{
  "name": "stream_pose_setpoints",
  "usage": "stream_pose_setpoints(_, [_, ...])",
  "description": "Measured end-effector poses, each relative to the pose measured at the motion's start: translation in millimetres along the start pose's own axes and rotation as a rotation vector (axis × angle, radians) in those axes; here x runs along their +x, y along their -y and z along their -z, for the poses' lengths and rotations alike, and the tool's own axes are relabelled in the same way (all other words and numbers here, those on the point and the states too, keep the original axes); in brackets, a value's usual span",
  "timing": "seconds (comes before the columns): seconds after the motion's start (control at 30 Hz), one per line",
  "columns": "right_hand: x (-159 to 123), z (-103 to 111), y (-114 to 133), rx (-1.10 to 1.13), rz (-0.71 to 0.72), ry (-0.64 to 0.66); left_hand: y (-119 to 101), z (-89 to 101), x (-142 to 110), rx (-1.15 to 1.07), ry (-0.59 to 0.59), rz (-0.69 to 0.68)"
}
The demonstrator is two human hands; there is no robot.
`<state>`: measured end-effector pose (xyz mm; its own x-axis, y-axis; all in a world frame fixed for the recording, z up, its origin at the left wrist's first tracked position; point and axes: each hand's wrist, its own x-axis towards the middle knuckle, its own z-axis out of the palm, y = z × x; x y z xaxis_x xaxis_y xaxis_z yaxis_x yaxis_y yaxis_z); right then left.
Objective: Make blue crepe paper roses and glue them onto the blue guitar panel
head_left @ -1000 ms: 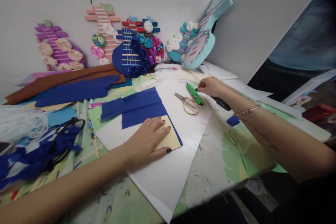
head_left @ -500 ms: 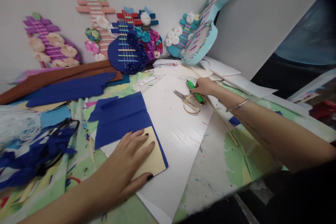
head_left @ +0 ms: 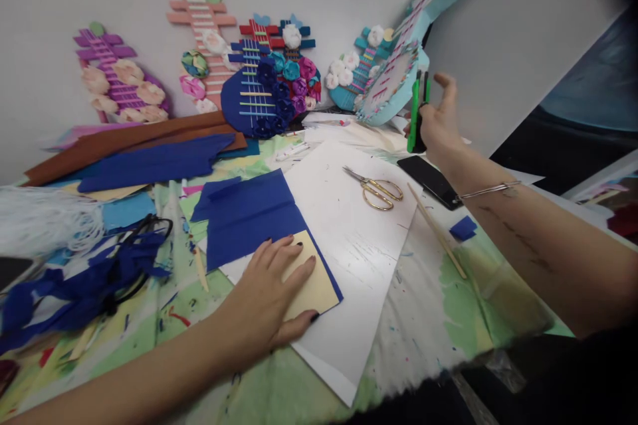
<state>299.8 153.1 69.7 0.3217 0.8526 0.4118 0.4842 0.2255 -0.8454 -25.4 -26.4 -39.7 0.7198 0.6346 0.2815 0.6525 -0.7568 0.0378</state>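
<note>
My left hand [head_left: 274, 289] lies flat with spread fingers on a pale yellow card [head_left: 319, 289]. Under the card is a sheet of dark blue crepe paper [head_left: 249, 212], which rests on a large white board [head_left: 349, 239]. Raised above the far right of the table, my right hand [head_left: 441, 119] grips a green and black utility knife [head_left: 415, 116], held upright. Gold-handled scissors [head_left: 376, 189] lie on the white board, below and left of that hand. Beneath the right wrist is a black phone [head_left: 431, 180].
Decorated paper guitars [head_left: 256, 93] lean against the wall at the back. A wooden stick [head_left: 438, 232] and a small blue scrap [head_left: 463, 228] lie at the right. White cord [head_left: 50, 219], blue strips [head_left: 74, 292] and folded brown paper [head_left: 134, 139] cover the left side.
My right hand has lifted the utility knife off the scissors and moved it up and to the right. The phone now shows. My left hand still presses the card.
</note>
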Motion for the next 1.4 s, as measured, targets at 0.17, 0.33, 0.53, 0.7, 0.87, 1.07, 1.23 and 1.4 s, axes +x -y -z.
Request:
stream_pose_setpoints(0.17, [-40.4,4.6,48.3,0.685,-0.214,0.288,-3.2,3.6,4.5,0.001,0.054,0.004])
stream_pose_setpoints(0.33, [-101.4,6.3,69.9,0.714,-0.044,0.476,-3.6,14.3,6.3,-0.012,0.120,-0.006])
stream_pose_setpoints(0.53, [-144.5,-11.9,58.5,0.797,-0.006,0.497,1.1,22.3,7.0,-0.058,0.163,-0.028])
stream_pose_setpoints(0.7, [-167.3,-28.4,45.5,0.557,-0.062,0.227,3.3,19.9,7.9,0.009,0.122,-0.043])
stream_pose_setpoints(0.87, [-181.4,-31.0,34.5,0.345,0.114,0.053,5.1,8.4,3.5,0.087,0.055,-0.110])
stream_pose_setpoints(1.07, [-195.1,-33.2,32.2,0.196,0.165,0.016,7.0,1.8,-0.4,0.038,-0.014,-0.108])
stream_pose_setpoints(1.23, [-201.1,-36.7,31.0,0.334,-0.040,0.199,7.0,2.3,0.6,0.015,-0.048,-0.096])
stream_pose_setpoints(1.4, [-194.8,-39.9,25.1,0.583,-0.271,0.334,7.5,5.5,1.2,-0.059,-0.015,-0.051])
